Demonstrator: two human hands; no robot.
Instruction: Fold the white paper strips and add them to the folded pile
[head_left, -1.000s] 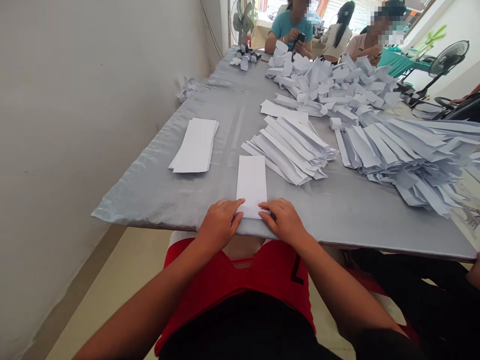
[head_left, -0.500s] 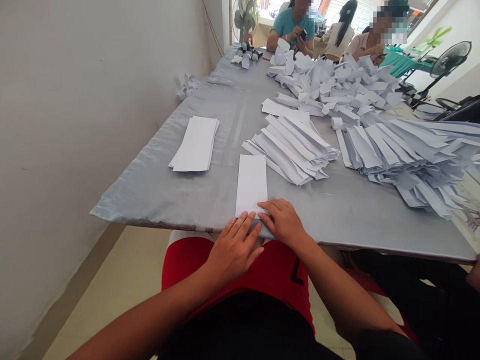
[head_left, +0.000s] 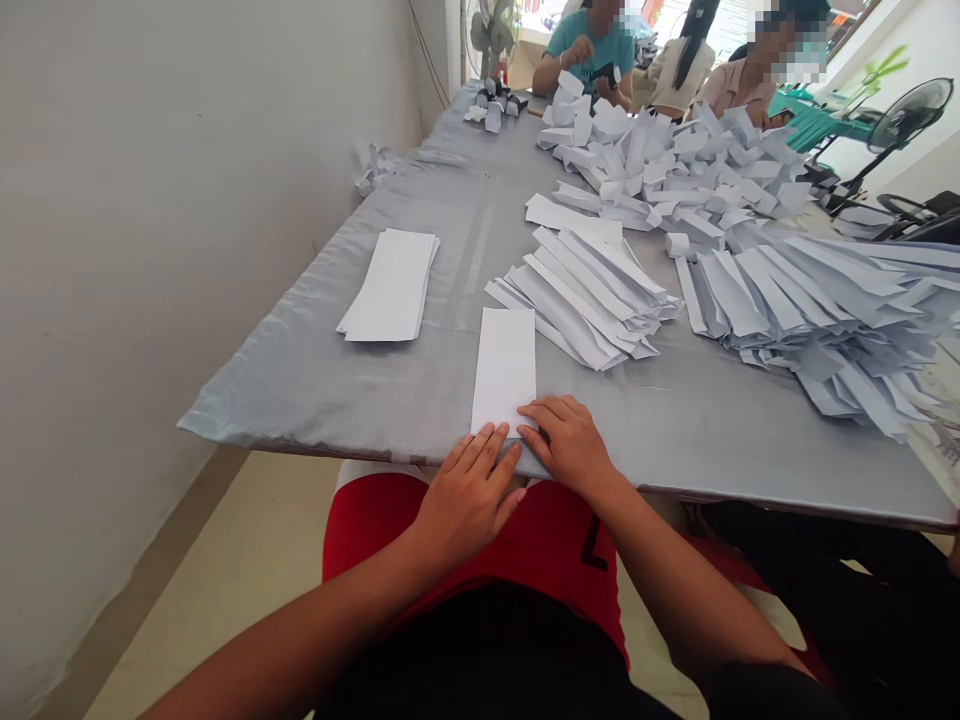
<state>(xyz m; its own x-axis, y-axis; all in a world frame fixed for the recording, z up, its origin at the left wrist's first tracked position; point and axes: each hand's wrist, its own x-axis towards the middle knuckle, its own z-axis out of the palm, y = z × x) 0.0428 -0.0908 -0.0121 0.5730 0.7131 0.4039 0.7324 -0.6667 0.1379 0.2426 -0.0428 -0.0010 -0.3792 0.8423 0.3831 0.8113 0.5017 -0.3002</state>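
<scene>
A white paper strip point(head_left: 505, 365) lies flat before me, its short near end close to the table edge. My left hand point(head_left: 469, 495) is open, fingers stretched out, with their tips resting on the strip's near end. At the lower right corner my right hand point(head_left: 566, 445) touches the paper, fingers lightly bent and thumb apart from the index finger. Neither hand lifts the paper. To the left lies a neat stack of flat white strips point(head_left: 390, 285). Just right of the strip is a fanned bundle of folded paper strips point(head_left: 589, 295).
The grey cloth-covered table point(head_left: 337, 385) ends at my lap. A larger bundle of folded strips point(head_left: 795, 300) lies right, and a loose heap of folded paper point(head_left: 660, 160) lies behind. Small black-and-white items point(head_left: 495, 103) sit at the far end. People sit beyond; a wall point(head_left: 187, 200) stands left.
My hands and the strip stay almost still. At the far end, the person in teal has raised a hand, and the person at the right has shifted slightly.
</scene>
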